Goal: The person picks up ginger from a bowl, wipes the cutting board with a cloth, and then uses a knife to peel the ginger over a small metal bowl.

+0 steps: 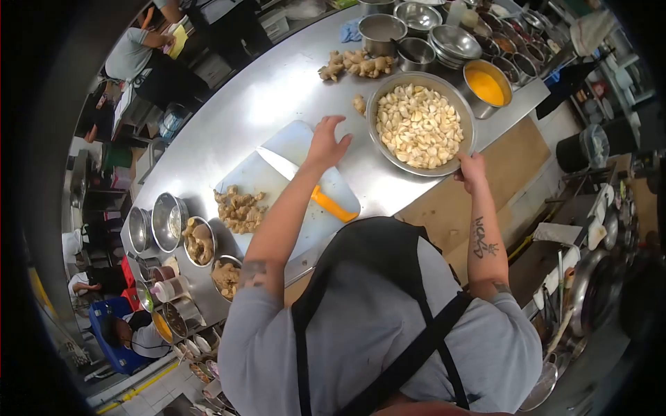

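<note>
My right hand [473,170] grips the near rim of a large steel bowl [373,128] filled with peeled garlic cloves [420,125]. My left hand [328,144] hovers over the far side of a pale cutting board [322,236], its fingers spread and nothing in them. Beneath my left forearm a knife lies on the board, its white blade [276,163] partly covered by the arm and its orange handle [334,206] towards me. Pieces of ginger [239,210] are heaped at the board's left end.
More ginger [355,64] lies on the steel table [229,132] beyond the board. A pot of orange liquid [487,84] stands right of the garlic bowl. Steel bowls, two with ginger [199,243], line the left edge. People [142,52] work at the far left.
</note>
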